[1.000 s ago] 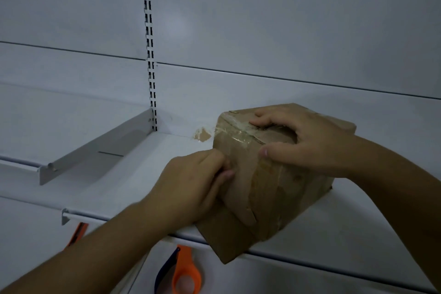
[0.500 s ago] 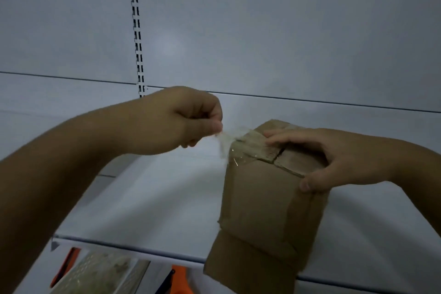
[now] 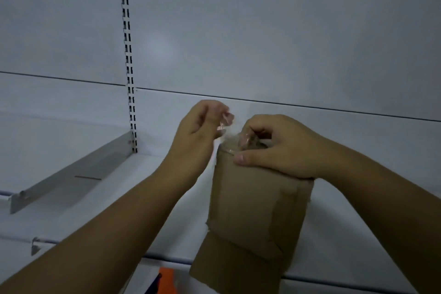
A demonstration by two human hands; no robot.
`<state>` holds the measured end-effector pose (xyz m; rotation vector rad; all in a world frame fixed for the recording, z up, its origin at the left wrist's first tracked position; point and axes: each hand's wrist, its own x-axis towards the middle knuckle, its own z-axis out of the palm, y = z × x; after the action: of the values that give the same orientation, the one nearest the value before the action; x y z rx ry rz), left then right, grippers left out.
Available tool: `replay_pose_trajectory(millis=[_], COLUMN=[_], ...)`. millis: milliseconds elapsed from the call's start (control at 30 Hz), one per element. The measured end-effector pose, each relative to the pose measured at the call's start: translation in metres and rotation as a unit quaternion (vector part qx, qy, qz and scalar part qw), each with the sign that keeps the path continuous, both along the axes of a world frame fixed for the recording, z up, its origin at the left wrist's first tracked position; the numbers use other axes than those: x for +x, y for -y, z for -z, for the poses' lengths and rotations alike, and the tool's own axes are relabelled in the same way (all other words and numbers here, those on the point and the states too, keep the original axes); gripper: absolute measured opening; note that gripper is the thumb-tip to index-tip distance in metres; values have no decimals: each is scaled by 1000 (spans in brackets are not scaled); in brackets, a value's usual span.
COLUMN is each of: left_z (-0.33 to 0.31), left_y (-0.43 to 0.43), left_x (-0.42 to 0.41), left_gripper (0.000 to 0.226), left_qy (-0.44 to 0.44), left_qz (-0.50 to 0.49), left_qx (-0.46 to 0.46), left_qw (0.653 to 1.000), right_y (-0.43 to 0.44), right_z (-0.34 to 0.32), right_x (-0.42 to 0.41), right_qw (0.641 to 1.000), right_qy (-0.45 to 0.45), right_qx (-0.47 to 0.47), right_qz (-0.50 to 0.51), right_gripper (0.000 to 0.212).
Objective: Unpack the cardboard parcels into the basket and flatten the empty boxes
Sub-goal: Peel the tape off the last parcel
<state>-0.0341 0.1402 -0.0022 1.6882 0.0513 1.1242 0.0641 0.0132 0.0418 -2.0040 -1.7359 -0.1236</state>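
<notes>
Resting on the white metal shelf (image 3: 100, 200) between both forearms: the taped brown cardboard parcel (image 3: 255, 205), its lower flap hanging over the edge. Pressing down on its top, the right hand (image 3: 281, 148), thumb flat, fingers curled. Pinching clear crinkled tape (image 3: 226, 133) just beside it, the left hand (image 3: 198, 136). Peeling the seal, apparently; next, probably pulling tape free and prying flaps. Lying below the hands, something orange (image 3: 167, 280). Standing beyond, a slotted upright (image 3: 128, 59). No basket showing.

White metal shelf (image 3: 100, 200), bare surface; brown cardboard box (image 3: 255, 212) stands on it, lower flap hanging past front edge.
</notes>
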Motion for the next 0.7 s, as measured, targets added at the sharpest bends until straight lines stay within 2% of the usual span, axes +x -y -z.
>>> replay_pose_trajectory(millis=[100,233,300,367,467,600,700], left_z=[38,78,88,92,95,96,97], left_y=[-13,-17,-11,-6,-4,-1,0], left_x=[-7,0,2,2,1,1,1], left_gripper=[61,88,85,70,82,72,73], left_qy=[23,-52,-94,-102,-104,-113,-128], left_qz=[-3,40,78,120,167,162,138], left_qx=[2,-5,16,13,-32,-59,-62], left_qw=[1000,998,992,987,980,979,980], right_y=[-2,-4,-5,-6,-9,-15,-17], right_z=[6,4,5,6,6,6,7], right_x=[-1,1,4,5,5,7,9], right_qw=[999,994,990,985,980,975,971], right_qy=[-37,-100,-131,-164,-188,-217,-236], right_qx=[1,-9,-15,-16,-25,-25,-20], right_qz=[-23,-41,-42,-49,-52,-41,-29], right_gripper=[27,21,20,28,42,37,34])
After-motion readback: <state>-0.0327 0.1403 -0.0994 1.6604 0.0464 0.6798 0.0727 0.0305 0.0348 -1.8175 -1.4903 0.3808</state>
